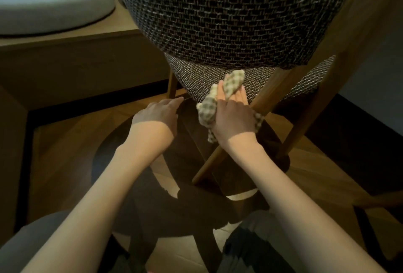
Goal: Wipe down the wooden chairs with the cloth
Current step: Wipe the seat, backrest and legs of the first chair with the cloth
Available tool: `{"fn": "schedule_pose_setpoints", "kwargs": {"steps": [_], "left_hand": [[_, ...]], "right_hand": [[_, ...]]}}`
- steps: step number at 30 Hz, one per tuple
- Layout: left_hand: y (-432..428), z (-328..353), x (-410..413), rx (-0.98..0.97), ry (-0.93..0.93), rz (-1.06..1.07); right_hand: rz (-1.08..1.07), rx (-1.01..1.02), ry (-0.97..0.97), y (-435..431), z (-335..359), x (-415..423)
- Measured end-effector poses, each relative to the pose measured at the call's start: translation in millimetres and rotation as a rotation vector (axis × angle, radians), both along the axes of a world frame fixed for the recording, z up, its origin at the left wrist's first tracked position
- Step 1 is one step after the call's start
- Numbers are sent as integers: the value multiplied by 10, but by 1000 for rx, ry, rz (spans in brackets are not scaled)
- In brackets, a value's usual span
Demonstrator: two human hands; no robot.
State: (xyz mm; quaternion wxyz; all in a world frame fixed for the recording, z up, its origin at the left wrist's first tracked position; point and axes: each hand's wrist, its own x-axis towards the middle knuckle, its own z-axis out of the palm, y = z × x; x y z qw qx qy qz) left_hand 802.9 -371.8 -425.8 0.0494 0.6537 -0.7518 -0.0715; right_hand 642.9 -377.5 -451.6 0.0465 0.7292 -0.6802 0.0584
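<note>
Chair (229, 11): fills the far half of the view, seen from low down. It has a woven back and seat on a wooden frame, and its legs splay down to the floor (65, 142).

Near leg (207, 166): slants from under the seat down to the near left. This is the wood being wiped at this moment.

Cloth (234, 81): checked and bunched up, lying against the upper part of the near leg just under the seat. One end sticks out on the far side of the fingers and a tail hangs by the wrist. Bunched this way, it likely covers several sides of the leg in one pass.

Right grip (233, 118): closed on the cloth, thumb on the left and fingers on the right, pressing it onto the leg. That suits sliding along the leg's length.

Left grip (157, 113): open and holding nothing, fingers relaxed and reaching toward the seat's near edge. I cannot tell whether it touches; it seems placed to steady the chair or the person's balance.

Posture: both forearms stretch out from low down with the knees at the near edge — probably a crouch, to reach the leg under the seat.

Right leg (305, 124): bare wood, just right of the hand, with no cloth on it.

Far left: a pale cushion (54, 0) on a wooden platform (76, 59), well apart from the work.

Progress: upper leg in hand — the lower leg and the other legs apparently remain.
</note>
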Motion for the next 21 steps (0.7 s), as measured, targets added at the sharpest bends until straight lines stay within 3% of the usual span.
{"fn": "schedule_pose_setpoints", "kwargs": {"steps": [3,7,14,17,21], "left_hand": [[3,21,19,39,-5,-1],[14,102,128,103,-3,81],[154,137,295,108,181,150],[163,126,371,159,469,218],[321,186,369,178,664,217]], "right_hand": [[186,-128,70,-240,-43,80],[290,-114,102,-406,-3,254],[450,183,-274,96,6,386],[312,286,-544,184,51,432],[245,314,-622,345,167,446]]}}
